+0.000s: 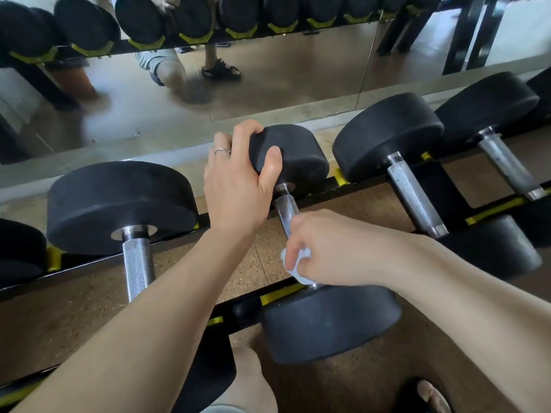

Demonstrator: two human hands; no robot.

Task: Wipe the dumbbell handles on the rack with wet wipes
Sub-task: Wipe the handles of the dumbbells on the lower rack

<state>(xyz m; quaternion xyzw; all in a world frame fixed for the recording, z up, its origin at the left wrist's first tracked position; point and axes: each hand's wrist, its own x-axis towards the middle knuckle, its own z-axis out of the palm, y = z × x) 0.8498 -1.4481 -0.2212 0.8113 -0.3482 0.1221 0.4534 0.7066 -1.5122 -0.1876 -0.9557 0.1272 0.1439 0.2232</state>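
Nearest me, my right hand (325, 251) is curled around a crumpled white wet wipe (293, 268), pressing it onto the near end of the knurled handle (286, 211) of the small dumbbell (298, 234) in the middle of the rack (286, 290). That handle's long axis runs away from me, from the near head (331, 321) up to the far head (293, 158), so I judge the wiping stroke should travel along it, away from me. Further out, my left hand (238, 180) clamps over the far head, thumb on its face, steadying it. The bare part of the handle lies between my two hands, nearer the right. Neighbouring dumbbell handles (413, 195) lie alongside, left and right
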